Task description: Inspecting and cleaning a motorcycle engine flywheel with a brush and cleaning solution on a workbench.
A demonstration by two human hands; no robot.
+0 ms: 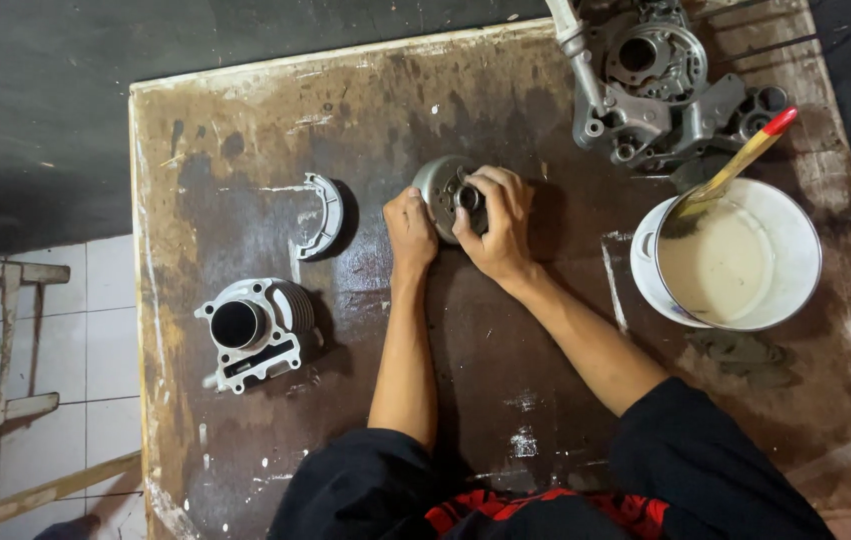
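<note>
Sleeves (pixel 705 470): dark cloth, pushed up above the elbows, at the near edge of the table; a strip of red cloth shows between them.
Table (pixel 365 100): flat wooden board, worn and stained brown, with pale scrapes and white flecks of paint along its edges.
Cylinder (pixel 257 328): cast grey metal block with thin cooling fins on one side and a round dark bore facing up; it stands near the left edge, well apart from both hands.
Bucket (pixel 795 240): round white plastic, at the right of the table, holding a pale cream liquid that fills the bottom.
Brush (pixel 740 160): wooden handle, yellowish with a red tip, leaning on the bucket rim, its bristle end down in the liquid.
Left hand (pixel 410 228): fingers curled together, pressed against the left side of the hub.
Right hand (pixel 495 220): fingers bent over the top and right of the hub, pinching it at its middle.
Hub (pixel 438 185): round grey metal part with a dark centre hole, resting on the table mid-board, gripped between the two hands.
Shoe (pixel 323 215): curved grey metal arc, lying flat to the left of the hands, apart from them.
Casing (pixel 660 85): large rough-cast aluminium engine housing with holes and bosses, at the far right corner, just beyond the bucket.
</note>
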